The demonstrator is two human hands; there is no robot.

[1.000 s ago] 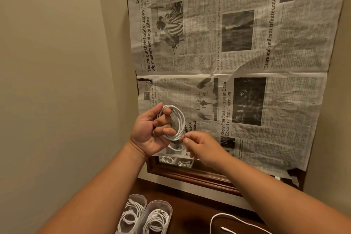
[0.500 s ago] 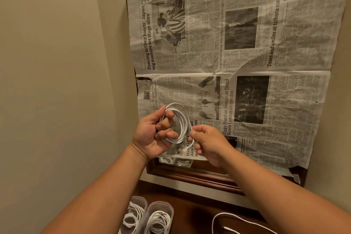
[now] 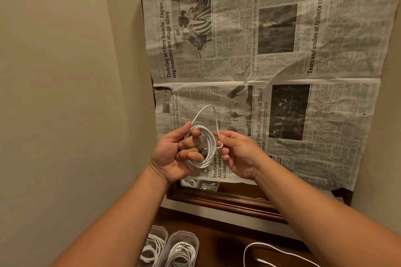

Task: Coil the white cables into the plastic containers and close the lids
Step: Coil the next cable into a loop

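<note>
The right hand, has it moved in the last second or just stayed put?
Yes. The right hand rose up the newspaper, from the sheet's bottom edge to the Stardust headline, drawing a cable loop upward.

Place looked like room in home, tight corner. Plain beige painted walls point(image 3: 65, 71) met at left. Dark polished wood table point(image 3: 227, 249) stood against wall, domestic furniture in style. Wood-framed mirror point(image 3: 227, 200) leaned above it, glass mostly covered by taped-up newspaper sheets point(image 3: 271, 60), leisure pages with headlines on stage shows and concerts. Bare strip of glass at bottom reflected cables. Clear plastic containers point(image 3: 182, 247) with coiled white cables sat on table. Warm indoor lighting.
</note>
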